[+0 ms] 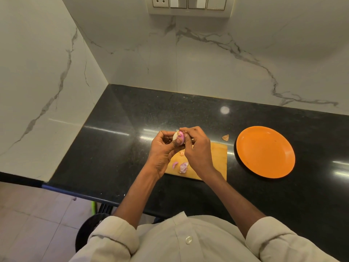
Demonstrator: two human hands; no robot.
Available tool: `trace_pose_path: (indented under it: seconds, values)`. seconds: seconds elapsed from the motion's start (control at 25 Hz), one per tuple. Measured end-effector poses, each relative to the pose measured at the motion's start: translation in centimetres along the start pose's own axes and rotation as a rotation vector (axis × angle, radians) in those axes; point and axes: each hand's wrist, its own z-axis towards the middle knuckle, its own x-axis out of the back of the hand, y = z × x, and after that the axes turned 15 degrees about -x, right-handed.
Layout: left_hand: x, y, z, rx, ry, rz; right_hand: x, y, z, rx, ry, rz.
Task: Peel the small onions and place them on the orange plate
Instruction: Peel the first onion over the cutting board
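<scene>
A small onion [178, 136], pale with purple skin showing, is held above the far left corner of the wooden cutting board [217, 157]. My left hand [164, 148] grips it from the left, thumb pressed on its front. My right hand [196, 146] pinches the skin at the onion's top with its fingertips. Purple peel pieces [182, 166] lie on the board below my hands. The orange plate [264, 151] sits to the right of the board with nothing on it.
A dry brown peel scrap [225, 137] lies on the black counter [117, 144] between board and plate. Marble walls close the counter at the back and left. A dark round stool [85, 231] stands on the floor below the counter's front edge.
</scene>
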Motion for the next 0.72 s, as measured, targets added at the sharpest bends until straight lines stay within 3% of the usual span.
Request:
trace_pose_path:
  seconds: [0.52,0.72]
  values:
    - [0.9,0.5,0.1,0.079,-0.068,0.074,2.0,1.0,1.1,-0.433,-0.227,0.393]
    - [1.0,-0.1,0.1,0.075,-0.045,0.07,1.7,1.0,1.0,-0.392,-0.205,0.339]
